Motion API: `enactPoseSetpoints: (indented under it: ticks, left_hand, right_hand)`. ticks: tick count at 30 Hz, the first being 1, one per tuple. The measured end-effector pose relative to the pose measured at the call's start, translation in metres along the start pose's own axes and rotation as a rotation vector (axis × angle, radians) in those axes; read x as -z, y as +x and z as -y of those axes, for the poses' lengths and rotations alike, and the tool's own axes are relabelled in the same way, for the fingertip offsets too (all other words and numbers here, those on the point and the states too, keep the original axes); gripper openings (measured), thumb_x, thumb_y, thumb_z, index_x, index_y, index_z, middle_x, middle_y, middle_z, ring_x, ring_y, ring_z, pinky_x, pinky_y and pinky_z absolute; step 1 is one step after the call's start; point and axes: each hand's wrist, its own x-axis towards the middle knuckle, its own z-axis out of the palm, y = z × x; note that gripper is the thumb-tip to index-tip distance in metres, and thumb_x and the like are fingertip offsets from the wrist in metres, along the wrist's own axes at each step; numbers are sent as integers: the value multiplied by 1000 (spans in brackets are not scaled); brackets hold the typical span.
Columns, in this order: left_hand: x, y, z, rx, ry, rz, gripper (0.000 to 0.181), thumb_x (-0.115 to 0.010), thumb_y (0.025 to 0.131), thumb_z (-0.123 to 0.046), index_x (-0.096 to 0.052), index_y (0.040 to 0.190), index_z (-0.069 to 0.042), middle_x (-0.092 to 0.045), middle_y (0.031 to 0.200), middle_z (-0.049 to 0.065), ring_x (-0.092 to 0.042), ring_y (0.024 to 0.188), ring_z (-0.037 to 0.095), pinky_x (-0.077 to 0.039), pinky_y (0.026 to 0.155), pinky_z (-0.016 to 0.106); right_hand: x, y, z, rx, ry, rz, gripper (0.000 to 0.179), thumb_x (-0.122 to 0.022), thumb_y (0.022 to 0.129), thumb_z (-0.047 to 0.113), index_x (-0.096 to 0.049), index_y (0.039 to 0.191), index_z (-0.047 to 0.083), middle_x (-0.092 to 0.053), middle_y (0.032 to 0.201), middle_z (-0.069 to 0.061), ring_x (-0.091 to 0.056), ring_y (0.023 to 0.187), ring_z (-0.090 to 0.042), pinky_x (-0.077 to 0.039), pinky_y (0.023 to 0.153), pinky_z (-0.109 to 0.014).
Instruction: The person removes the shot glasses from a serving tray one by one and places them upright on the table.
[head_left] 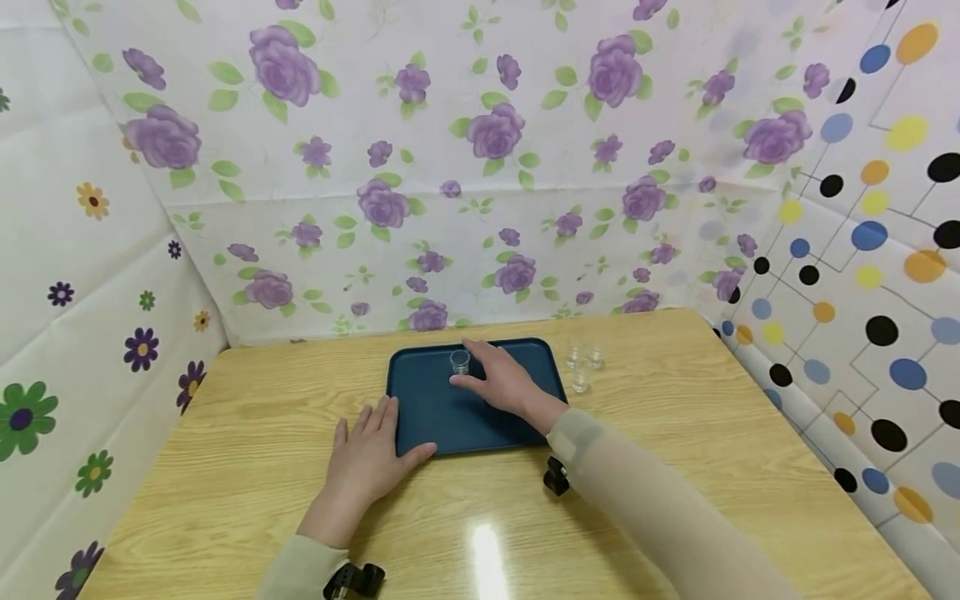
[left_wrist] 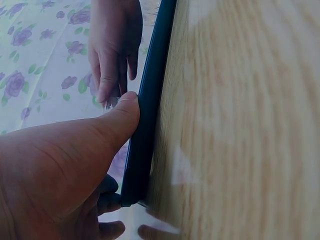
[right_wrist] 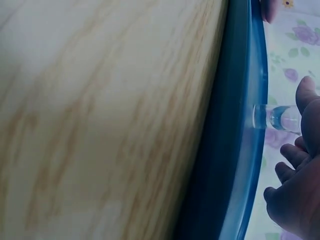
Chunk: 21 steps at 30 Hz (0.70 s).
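Observation:
A dark blue rectangular tray (head_left: 450,417) lies on the wooden table. On its far half stands a small clear glass (head_left: 460,362), upright. My right hand (head_left: 501,379) is over the tray just right of this glass, with thumb and forefinger spread to either side of it. In the right wrist view the fingers (right_wrist: 290,155) are spread a little apart from the glass (right_wrist: 285,118). My left hand (head_left: 363,454) rests at the tray's near left corner. Its thumb (left_wrist: 122,117) touches the front rim and its straight fingers reach along the left side.
Right of the tray, three more small clear glasses (head_left: 581,381) stand close together on the table (head_left: 675,400). A flowered cloth (head_left: 450,167) hangs behind the table's far edge, and patterned cloths hang at both sides.

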Motion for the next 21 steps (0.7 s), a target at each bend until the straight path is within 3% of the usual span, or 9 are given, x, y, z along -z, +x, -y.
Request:
enactPoseSetpoints:
  ticks: [12,21]
  left_hand:
    - [0,0,0,0,-14,-2,109,-65,101,-74,-29,174,-2,-26,180,22,-25,163,51,-8,128,78]
    - [1,-1,-1,15,-16,11,109,-65,101,-74,-27,175,-3,-25,180,21,-23,164,50,-7,128,78]
  right_hand:
    - [-10,9,-1,-65,24,-60,73,-69,108,54,-47,170,23,-51,169,-7,-32,163,-42,-37,127,-61]
    - [-14,11,3,-62,59,-81,57,-67,111,50,-61,159,21,-68,149,-6,-67,132,-30,-56,109,-53]
